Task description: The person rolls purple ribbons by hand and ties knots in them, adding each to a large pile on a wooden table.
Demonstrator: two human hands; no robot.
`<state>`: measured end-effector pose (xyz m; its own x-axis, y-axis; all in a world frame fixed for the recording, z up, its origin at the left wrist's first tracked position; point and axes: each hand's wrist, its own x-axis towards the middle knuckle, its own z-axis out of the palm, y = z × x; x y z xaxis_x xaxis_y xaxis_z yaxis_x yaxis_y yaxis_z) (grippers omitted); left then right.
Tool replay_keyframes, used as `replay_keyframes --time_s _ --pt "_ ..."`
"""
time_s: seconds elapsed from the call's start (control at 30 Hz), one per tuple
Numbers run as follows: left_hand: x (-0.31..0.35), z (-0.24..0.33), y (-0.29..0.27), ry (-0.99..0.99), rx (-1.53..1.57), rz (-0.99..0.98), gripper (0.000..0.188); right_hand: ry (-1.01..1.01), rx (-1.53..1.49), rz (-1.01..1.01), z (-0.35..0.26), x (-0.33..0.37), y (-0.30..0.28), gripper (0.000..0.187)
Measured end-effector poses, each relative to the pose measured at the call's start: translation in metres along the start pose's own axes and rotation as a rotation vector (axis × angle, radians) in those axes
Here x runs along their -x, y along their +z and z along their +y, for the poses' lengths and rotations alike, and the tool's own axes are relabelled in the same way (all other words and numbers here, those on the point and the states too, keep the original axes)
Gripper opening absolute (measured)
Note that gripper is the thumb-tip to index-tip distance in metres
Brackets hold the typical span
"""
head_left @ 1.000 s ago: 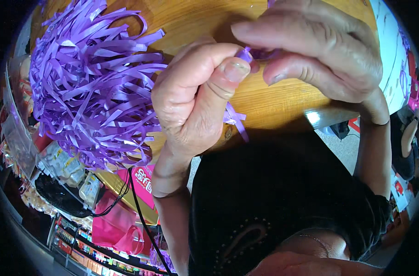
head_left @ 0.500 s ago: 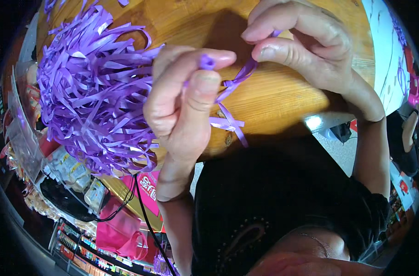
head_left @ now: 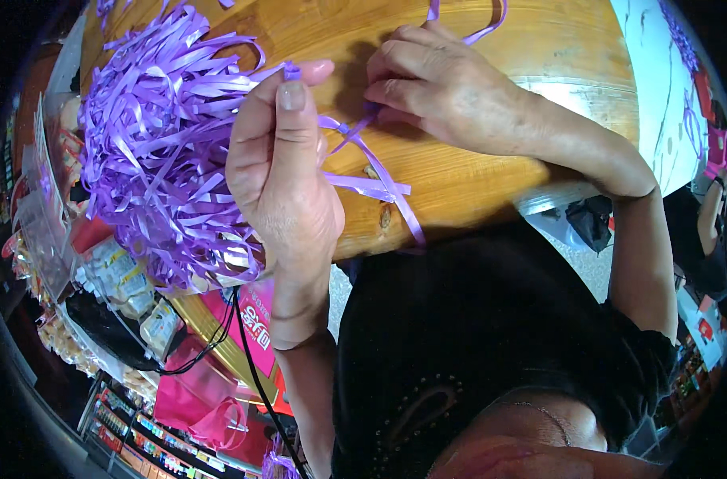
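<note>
A big heap of shiny purple ribbon strips [head_left: 160, 160] covers the left part of the round wooden table. At its right side, my left hand [head_left: 287, 176] is raised with thumb and forefinger pinching a folded bit of purple ribbon [head_left: 291, 72]. From this hand, ribbon runs right across the wood, and loose tails [head_left: 403, 209] hang toward the near edge. My right hand [head_left: 451, 89], palm down with fingers drawn together, pinches the ribbon low over the tabletop; its fingertips are partly hidden. Beyond that hand a further ribbon length [head_left: 491, 28] curls up.
The wooden table [head_left: 451, 188] has its near edge at my black shirt. A white marbled surface [head_left: 651, 96] adjoins at right. Below left are clear plastic packaging [head_left: 48, 211], a black cable [head_left: 251, 367] and a pink bag [head_left: 200, 407]. Another person [head_left: 699, 239] is at far right.
My right hand has come down and left, turning palm down over the table. My left hand has shifted slightly left and up, still pinching the ribbon.
</note>
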<state>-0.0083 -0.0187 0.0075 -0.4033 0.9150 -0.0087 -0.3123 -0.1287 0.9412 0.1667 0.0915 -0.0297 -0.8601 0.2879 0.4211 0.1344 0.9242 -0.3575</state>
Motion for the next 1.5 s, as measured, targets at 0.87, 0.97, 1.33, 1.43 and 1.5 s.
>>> replay_keyframes --time_s 0.87,0.97,1.33,1.43,1.5 --pt "-0.027 -0.012 -0.001 0.157 -0.153 0.022 0.02 0.064 0.22 0.077 -0.008 0.007 0.009 0.026" --pt "-0.027 -0.019 -0.006 0.176 -0.178 -0.014 0.02 0.058 0.232 0.077 -0.013 0.005 0.007 0.025" --pt "-0.017 -0.019 0.002 0.362 -0.217 -0.252 0.016 0.337 -0.525 0.498 -0.021 -0.008 -0.045 0.021" --pt "-0.015 -0.019 0.002 0.378 -0.219 -0.282 0.013 0.299 -0.343 0.47 -0.027 -0.004 -0.049 0.02" --pt "-0.014 -0.018 0.003 0.362 -0.232 -0.278 0.012 0.349 -0.414 0.483 -0.03 -0.002 -0.048 0.021"
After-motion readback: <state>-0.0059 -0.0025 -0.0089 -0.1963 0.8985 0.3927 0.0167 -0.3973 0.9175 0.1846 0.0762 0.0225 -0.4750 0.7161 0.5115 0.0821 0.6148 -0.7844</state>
